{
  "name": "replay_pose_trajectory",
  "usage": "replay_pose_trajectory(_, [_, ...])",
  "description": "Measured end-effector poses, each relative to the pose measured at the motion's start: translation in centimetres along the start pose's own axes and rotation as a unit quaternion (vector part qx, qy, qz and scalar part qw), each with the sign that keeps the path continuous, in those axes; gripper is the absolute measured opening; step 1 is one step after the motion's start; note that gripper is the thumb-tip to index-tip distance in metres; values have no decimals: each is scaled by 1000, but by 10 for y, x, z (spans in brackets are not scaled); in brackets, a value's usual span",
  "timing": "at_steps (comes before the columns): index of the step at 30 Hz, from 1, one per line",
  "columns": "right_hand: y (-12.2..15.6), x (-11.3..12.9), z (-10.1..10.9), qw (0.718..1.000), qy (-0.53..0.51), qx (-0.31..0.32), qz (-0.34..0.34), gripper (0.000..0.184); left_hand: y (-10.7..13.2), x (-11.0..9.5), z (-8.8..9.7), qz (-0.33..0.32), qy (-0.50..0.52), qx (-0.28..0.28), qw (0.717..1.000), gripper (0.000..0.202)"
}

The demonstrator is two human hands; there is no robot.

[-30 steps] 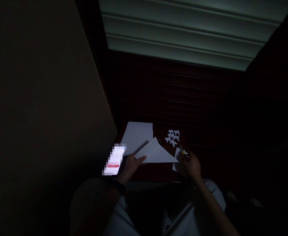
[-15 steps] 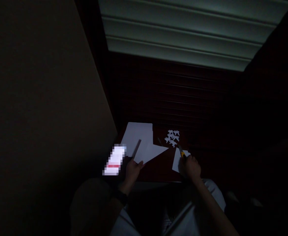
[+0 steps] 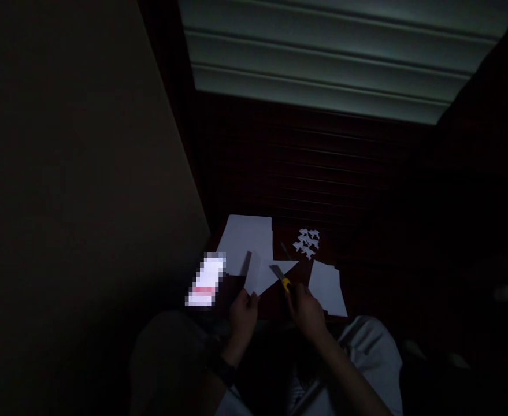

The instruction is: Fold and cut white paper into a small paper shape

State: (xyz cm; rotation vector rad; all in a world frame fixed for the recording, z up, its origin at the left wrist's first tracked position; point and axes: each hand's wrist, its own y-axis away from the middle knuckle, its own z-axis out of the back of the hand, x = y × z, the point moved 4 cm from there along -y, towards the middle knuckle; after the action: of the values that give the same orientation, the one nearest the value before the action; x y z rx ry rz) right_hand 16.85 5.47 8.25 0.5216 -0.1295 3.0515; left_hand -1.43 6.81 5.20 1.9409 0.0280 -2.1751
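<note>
My left hand point(image 3: 243, 309) pinches the lower edge of a folded white sheet of paper point(image 3: 260, 276), whose pointed corner reaches to the right. In my right hand point(image 3: 306, 309) is a yellow utility knife point(image 3: 285, 283), its blade out and directed up and left, over or close to the folded paper. Whether the blade touches the paper I cannot tell in the dim light. Beyond the folded sheet lies a stack of white paper point(image 3: 250, 234). More white paper point(image 3: 326, 286) rests to the right of my right hand.
Several small white paper cutouts point(image 3: 307, 242) lie in a cluster toward the back right of the dark table point(image 3: 275, 309). Near them is a thin, pen-like item point(image 3: 285, 249). A lit, pixelated phone point(image 3: 206, 280) sits at the left, and a wall point(image 3: 167, 173) rises beyond it.
My right hand has brought the knife leftward from the right-hand paper to the folded sheet. My left hand has turned the folded sheet, so its fold stands more upright.
</note>
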Motion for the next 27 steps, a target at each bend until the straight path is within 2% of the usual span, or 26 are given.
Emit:
replay_pose_trajectory(2, [2, 10, -9, 1000, -5, 9, 12, 30, 12, -1, -2, -36, -21, -30, 999, 21])
replay_pose_trajectory(4, [2, 15, -13, 1000, -10, 15, 21, 29, 22, -1, -7, -58, 0, -25, 998, 33])
replay_pose_trajectory(6, [0, 17, -14, 999, -16, 21, 26, 29, 28, 0, -10, -53, 38, -18, 998, 47])
replay_pose_trajectory(8, [-2, 17, -14, 999, -21, 25, 33, 29, 29, 2, -11, -32, 84, -1, 996, 47])
replay_pose_trajectory(12, [-6, 15, -10, 997, -39, 27, 53, 28, 20, 7, -10, 53, 205, 17, 977, 30])
replay_pose_trajectory(15, [-9, 14, -6, 992, -78, 35, 94, 27, 10, 7, -11, 124, 243, 7, 962, 36])
replay_pose_trajectory(18, [-12, 12, 0, 982, -118, 44, 142, 29, 2, 2, -15, 169, 272, 45, 946, 44])
replay_pose_trajectory(22, [-15, 7, 8, 968, -148, 60, 195, 30, -4, -5, -20, 169, 307, 99, 931, 46])
replay_pose_trajectory(27, [-17, 6, 18, 957, -166, 57, 230, 30, -10, -5, -21, 173, 313, 91, 929, 44])
